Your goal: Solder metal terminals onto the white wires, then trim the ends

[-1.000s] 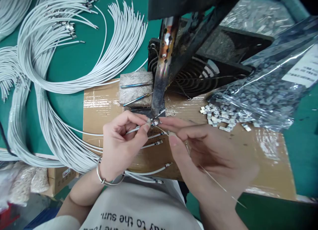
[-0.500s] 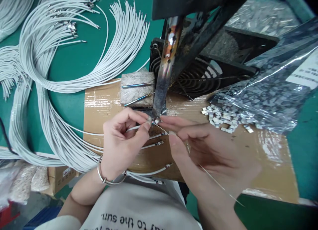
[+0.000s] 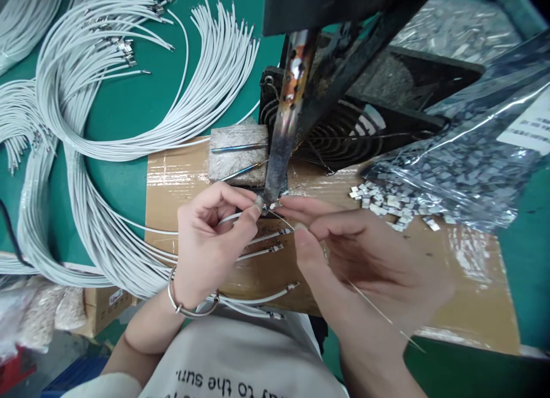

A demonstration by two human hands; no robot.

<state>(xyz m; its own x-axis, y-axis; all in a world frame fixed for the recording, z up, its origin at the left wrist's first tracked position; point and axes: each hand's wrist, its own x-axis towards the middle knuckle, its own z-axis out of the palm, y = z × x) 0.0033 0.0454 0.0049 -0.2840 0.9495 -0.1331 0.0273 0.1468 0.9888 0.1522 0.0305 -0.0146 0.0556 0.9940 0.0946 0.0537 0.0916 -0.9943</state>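
Pinching a white wire (image 3: 230,217) in the left hand (image 3: 210,243) and a thin strand (image 3: 282,220) in the right hand (image 3: 358,272), at the tip of the metal rod (image 3: 280,134); brought slightly closer to it this past second, suggesting unfinished work there.

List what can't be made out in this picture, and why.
All in the head view:
Wire: its end is mostly hidden by the left hand and iron.
Strand: a stretch is hidden by the right hand.
Fan: partly behind the iron.
Label: print blurred, cropped by the right edge.
Shirt: text cut off below.
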